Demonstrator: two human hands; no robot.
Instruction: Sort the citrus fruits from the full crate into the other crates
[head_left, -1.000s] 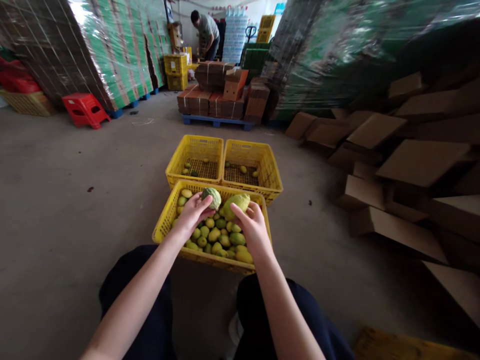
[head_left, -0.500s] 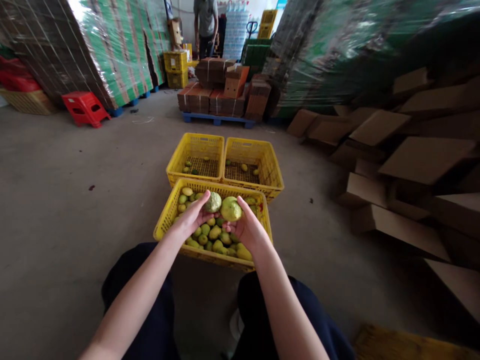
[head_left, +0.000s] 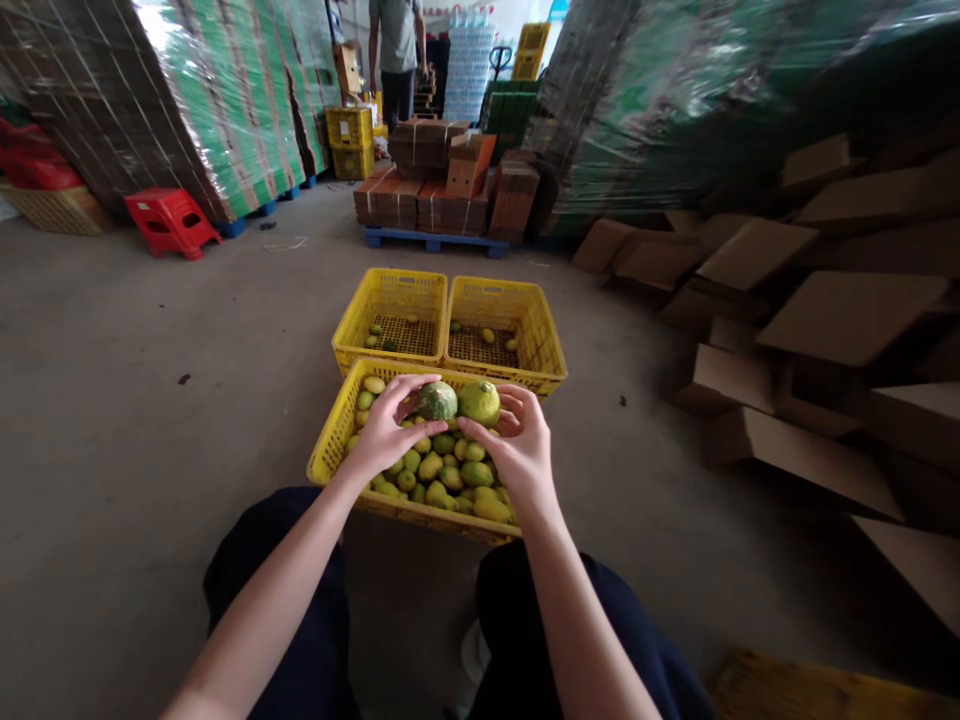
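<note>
My left hand (head_left: 391, 425) is closed around a dark green lemon (head_left: 437, 401) with pale, rough marks on its skin. Beside it, a yellow-green lemon (head_left: 478, 403) is gripped between the thumb and fingers of my right hand (head_left: 523, 440), its knobbed end turned upward. The two fruits are side by side, almost touching, above a yellow plastic crate (head_left: 330, 440). Many green and yellow lemons (head_left: 431, 466) fill that crate below my hands. Part of its right side is hidden by my right hand.
Two more yellow crates, a left one (head_left: 352, 318) and a right one (head_left: 551, 335), stand behind, with several fruits inside. Cardboard boxes (head_left: 847, 320) lie piled at right. A red stool (head_left: 172, 220), a blue pallet (head_left: 435, 241) of flattened cartons and a standing person (head_left: 397, 50) are farther off.
Both hands have turned over the fruits, so different sides of the lemons show. They have shifted slightly right. The person in the background has moved left and nearer.
</note>
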